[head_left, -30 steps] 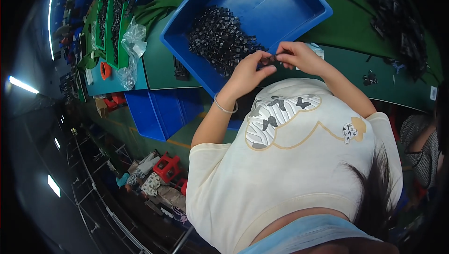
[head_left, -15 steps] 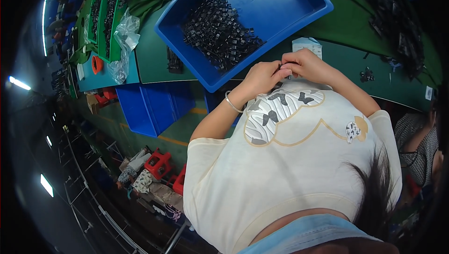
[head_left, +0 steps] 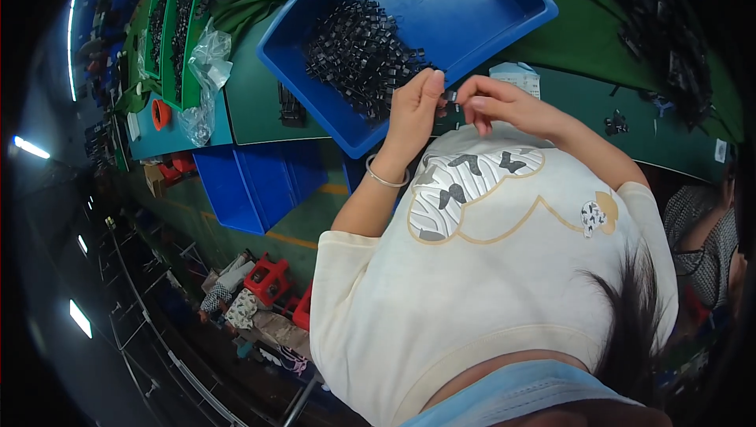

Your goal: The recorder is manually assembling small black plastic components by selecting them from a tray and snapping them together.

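Note:
My left hand [head_left: 413,110] is raised at the near rim of the blue bin [head_left: 358,142], thumb up and fingers curled in. A small black plastic part with a shiny end [head_left: 450,96] sticks out from its fingertips toward my right hand. My right hand [head_left: 504,104] is just to the right of that part, fingers loosely bent and apart; whether its index fingertip touches the part is hard to tell. Inside the bin, a heap of similar small black parts [head_left: 358,49] fills the left side.
Behind my right hand lies a white-and-blue packet [head_left: 516,77]. A few loose black pieces [head_left: 617,122] and a dark pile [head_left: 669,49] are on the green table [head_left: 583,104] at right. Green trays [head_left: 189,41], a clear plastic bag [head_left: 211,65] and an orange tape ring [head_left: 161,114] stand left.
My hands were together in front of my chest and have come apart. The left one has moved up and left to the bin's rim; the right one's fingers have opened.

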### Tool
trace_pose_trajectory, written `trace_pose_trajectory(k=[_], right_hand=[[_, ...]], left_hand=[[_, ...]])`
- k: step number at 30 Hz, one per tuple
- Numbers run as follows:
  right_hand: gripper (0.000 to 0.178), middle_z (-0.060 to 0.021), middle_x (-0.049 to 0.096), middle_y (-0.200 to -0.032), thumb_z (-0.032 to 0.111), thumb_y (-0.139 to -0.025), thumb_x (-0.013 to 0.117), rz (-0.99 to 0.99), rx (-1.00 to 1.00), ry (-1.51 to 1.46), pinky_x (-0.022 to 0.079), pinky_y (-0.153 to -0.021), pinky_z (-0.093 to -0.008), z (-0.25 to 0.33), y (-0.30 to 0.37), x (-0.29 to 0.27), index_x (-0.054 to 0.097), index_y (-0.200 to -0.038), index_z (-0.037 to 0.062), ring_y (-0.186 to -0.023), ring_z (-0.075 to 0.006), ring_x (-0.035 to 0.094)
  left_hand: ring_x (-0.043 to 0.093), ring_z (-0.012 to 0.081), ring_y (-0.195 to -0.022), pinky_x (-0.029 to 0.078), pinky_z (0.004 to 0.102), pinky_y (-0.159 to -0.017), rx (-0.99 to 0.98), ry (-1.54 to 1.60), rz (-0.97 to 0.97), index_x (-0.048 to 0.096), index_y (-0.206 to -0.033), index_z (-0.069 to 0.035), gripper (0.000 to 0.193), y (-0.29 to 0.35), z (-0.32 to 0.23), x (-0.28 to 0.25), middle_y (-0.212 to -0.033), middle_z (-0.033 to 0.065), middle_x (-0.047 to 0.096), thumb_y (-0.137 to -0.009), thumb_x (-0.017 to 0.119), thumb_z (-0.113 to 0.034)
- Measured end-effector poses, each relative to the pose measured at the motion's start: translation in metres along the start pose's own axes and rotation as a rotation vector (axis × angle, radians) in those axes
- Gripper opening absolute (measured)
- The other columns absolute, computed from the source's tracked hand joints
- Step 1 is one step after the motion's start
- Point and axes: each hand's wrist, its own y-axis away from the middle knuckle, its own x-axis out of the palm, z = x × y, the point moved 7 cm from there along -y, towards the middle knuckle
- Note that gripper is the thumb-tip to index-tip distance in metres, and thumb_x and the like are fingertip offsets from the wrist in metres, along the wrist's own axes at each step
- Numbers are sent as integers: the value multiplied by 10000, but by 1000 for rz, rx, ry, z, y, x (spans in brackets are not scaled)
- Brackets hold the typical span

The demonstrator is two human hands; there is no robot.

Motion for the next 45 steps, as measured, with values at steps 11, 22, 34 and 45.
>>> trace_pose_trajectory(k=[11,22,34,45], right_hand=[[148,-67,384,-504,79,-639,555,-302,-1032,971,310,-382,-297,55,7,38,429,-581,27,-438,-218,406],[174,21,383,-591,230,-810,368,-167,-137,-100,251,-427,-157,22,-47,-24,447,-782,78,-457,-39,294],[178,4,385,-567,151,-796,372,-107,-426,246,291,-431,-181,36,-41,8,425,-661,48,-499,-55,368],[208,11,389,-553,294,-805,371,-163,-70,3,187,-348,-157,-19,-63,-2,382,-745,95,-399,-36,275]], left_hand=[[339,70,-391,267,196,-347,2,184,-425,424,-588,-62,257,-39,17,-12,-483,1,393,-795,392,-211],[313,59,-360,255,207,-332,177,-72,-357,382,-539,-32,318,-46,-4,-34,-422,-8,352,-794,420,-219],[319,55,-351,259,163,-314,190,198,-547,370,-574,-70,308,-56,-6,-68,-450,-2,353,-816,354,-261],[432,105,-385,332,225,-377,296,-155,-473,402,-572,-25,271,-47,-7,-27,-435,51,440,-796,400,-178]])
